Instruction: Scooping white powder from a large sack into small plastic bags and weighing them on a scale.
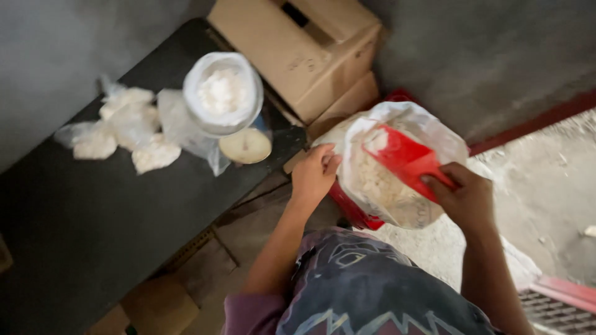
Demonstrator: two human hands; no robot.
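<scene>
My left hand (315, 172) grips the near rim of a large white plastic sack (434, 133) that holds pale, chunky powder (379, 183). My right hand (467, 197) holds the handle of a red scoop (403, 158), whose blade is down inside the sack among the powder. The sack stands in a red container (352, 211) on the floor, just right of a dark table (112, 211).
On the table stand a white bag-lined container of powder (222, 93), a round pale lid (246, 146) and several small filled clear bags (127, 127). Cardboard boxes (304, 46) sit behind the table. A grey concrete floor (546, 180) and a metal grate (559, 310) lie at right.
</scene>
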